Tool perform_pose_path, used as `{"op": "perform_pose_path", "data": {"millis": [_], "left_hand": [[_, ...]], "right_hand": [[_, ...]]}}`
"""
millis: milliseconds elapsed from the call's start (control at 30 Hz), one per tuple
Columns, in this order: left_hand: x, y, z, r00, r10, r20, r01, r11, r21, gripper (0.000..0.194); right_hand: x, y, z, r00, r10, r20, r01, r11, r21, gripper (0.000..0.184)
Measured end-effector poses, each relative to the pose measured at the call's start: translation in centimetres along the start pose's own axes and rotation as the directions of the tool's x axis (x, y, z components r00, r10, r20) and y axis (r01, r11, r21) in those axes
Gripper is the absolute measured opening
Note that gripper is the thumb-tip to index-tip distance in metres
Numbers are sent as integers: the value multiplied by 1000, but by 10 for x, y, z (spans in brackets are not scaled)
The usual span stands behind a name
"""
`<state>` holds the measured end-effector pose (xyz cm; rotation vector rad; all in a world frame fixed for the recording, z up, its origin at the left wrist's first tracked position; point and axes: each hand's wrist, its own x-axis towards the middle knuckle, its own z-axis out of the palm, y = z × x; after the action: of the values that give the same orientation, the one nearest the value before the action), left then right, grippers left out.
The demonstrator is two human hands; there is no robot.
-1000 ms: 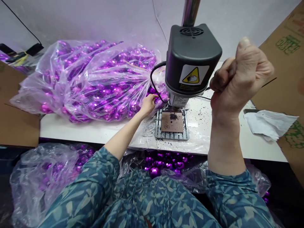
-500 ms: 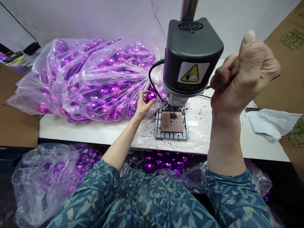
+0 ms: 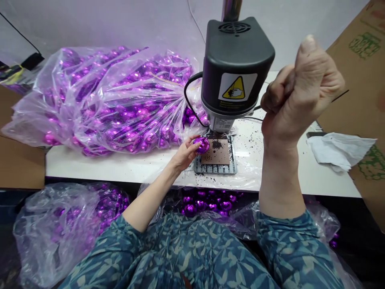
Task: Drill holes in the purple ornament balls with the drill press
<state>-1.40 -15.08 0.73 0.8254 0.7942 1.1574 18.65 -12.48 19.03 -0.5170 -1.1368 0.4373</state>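
My left hand (image 3: 185,153) pinches a shiny purple faceted ball (image 3: 201,145) between thumb and fingers, at the left edge of a brown square board (image 3: 216,154). That board lies on the slotted metal base (image 3: 234,167) of a bench drill press (image 3: 237,60), with dark shavings and a small hole on it. The drill tip is hidden under the motor housing. My right hand (image 3: 303,88) is raised in a fist to the right of the housing, closed around the press's lever. Most of the lever is hidden by the fingers; a thin dark rod shows beyond the wrist.
A large clear bag (image 3: 120,108) full of purple balls fills the table's left side. More balls (image 3: 207,200) lie in plastic below the front edge. White paper (image 3: 339,150) lies at right, beside a cardboard box (image 3: 357,100). A black cable (image 3: 185,94) loops left of the press.
My left hand has brought the purple ball from beside the bag's mouth down and right, to the board's edge. My right fist stays raised by the press. The whole view has shifted slightly.
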Motion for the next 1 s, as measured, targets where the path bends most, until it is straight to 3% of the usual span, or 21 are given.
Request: {"op": "perform_pose_path", "data": {"millis": [133,267,433,567,700,833,1000], "left_hand": [[-5,-11,-5,1000,-3,-17,3,999,35,60],[-9,-10,-7,998,45,47,-53,978,202,64],[-2,-17,-9,977,197,80,-212,900,381,69],[8,-26,-9,965,217,149,-263,834,484,67],[12,-31,-2,969,212,130,-249,815,523,68],[10,-30,10,971,214,105,-234,774,588,58],[8,-34,26,929,360,82,-308,631,712,51]], "right_hand": [[-2,0,2,997,-60,-52,66,990,122,67],[-5,-3,4,996,-74,-48,81,984,157,55],[-6,-3,4,996,-73,-50,78,992,95,58],[-6,-4,3,997,-56,-45,59,996,65,58],[-6,-2,3,998,-56,-38,59,995,78,60],[-6,0,3,996,-89,-24,88,996,-32,70],[-7,-2,3,996,-88,-26,84,987,-139,74]]}}
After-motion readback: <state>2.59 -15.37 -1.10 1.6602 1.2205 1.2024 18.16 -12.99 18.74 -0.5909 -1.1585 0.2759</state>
